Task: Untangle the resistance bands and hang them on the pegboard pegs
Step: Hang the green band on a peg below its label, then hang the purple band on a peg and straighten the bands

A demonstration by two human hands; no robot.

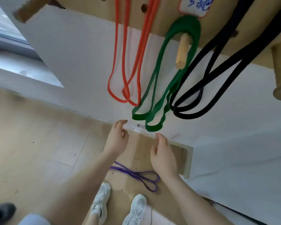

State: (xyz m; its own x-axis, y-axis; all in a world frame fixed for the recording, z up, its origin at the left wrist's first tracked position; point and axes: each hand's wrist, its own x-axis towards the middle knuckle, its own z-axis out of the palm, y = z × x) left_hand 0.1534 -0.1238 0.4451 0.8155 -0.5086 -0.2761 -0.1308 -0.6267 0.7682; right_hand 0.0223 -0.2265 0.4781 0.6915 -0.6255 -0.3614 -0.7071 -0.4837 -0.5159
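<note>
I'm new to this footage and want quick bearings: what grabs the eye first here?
Three looped bands hang from the pegboard at the top: an orange band, a green band beside a wooden peg, and a black band to the right. Below them the left hand and right hand reach up, holding nothing. A purple band lies on the floor near white shoes.

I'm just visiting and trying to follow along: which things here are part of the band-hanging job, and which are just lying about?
Part of the job:
- orange resistance band, hanging
- green resistance band, hanging
- black resistance band, hanging
- purple resistance band, on the floor
- wooden pegboard and round wooden peg
- left hand, right hand, both empty

Just there:
- white label with blue writing
- white sneakers
- dark shoe
</note>
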